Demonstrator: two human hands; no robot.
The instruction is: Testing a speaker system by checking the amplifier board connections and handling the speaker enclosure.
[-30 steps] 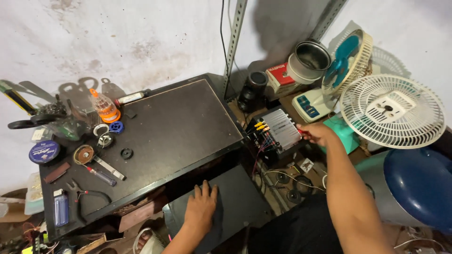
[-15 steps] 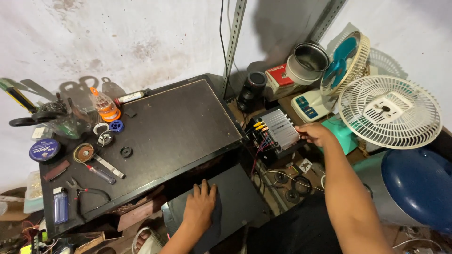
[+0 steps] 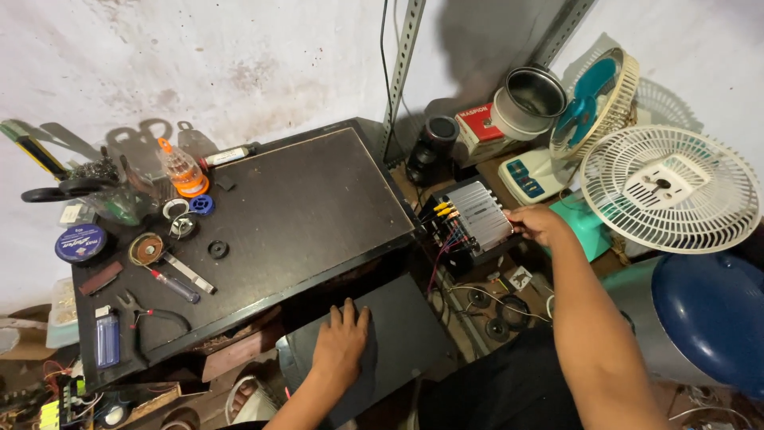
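Two hands out, and they're well apart. Your right hand (image 3: 541, 224) reaches across to the small silver amplifier box (image 3: 476, 219), fingers curled onto its right edge, gripping it there. That box sits just off the right end of the dark tabletop (image 3: 318, 207), with coloured wires (image 3: 447, 235) spilling from its front-left side down toward the floor. Your left hand (image 3: 342, 344) lies flat and open, palm down, fingers spread on a dark grey panel (image 3: 402, 334) below the tabletop's front edge; it holds nothing.

On the tabletop's left end you've got a cluster: an orange-capped bottle (image 3: 182, 170), a blue tape roll (image 3: 201, 205), a screwdriver with a blue handle (image 3: 171, 284), pliers (image 3: 151, 314) and a blue lighter (image 3: 107, 338) near the corner. The middle of the tabletop is bare.

Beyond the amplifier box stand a white fan grille (image 3: 668, 187), face up, a teal-bladed fan (image 3: 593, 99) leaning against the wall, and a metal pot (image 3: 529, 99) on a red box (image 3: 476, 127). A big blue rounded lid (image 3: 708, 318) sits right beside your right forearm.
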